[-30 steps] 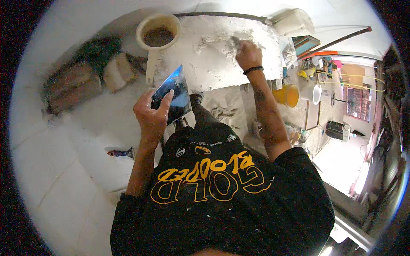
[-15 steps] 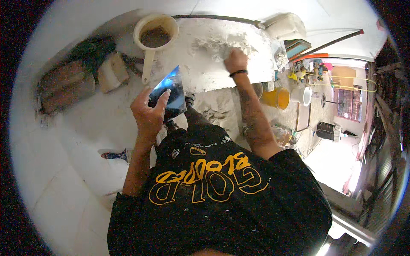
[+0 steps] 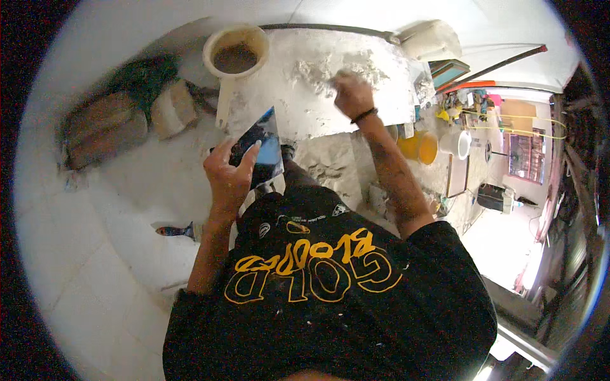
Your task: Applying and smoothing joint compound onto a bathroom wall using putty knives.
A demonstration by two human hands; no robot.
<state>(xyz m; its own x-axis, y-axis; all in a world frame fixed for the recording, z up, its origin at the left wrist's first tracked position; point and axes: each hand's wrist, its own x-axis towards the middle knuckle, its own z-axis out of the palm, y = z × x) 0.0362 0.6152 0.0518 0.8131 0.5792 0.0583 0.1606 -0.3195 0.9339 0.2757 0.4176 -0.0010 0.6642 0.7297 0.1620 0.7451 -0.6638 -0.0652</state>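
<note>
Hands (image 3: 229,169) apart, board (image 3: 318,118) edge between

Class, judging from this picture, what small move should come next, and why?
Probably a light pass of the right hand over the rough white patch: the hand is at its near edge, it looks uneven, and the left hand holds the shiny dark plate aside.
</note>
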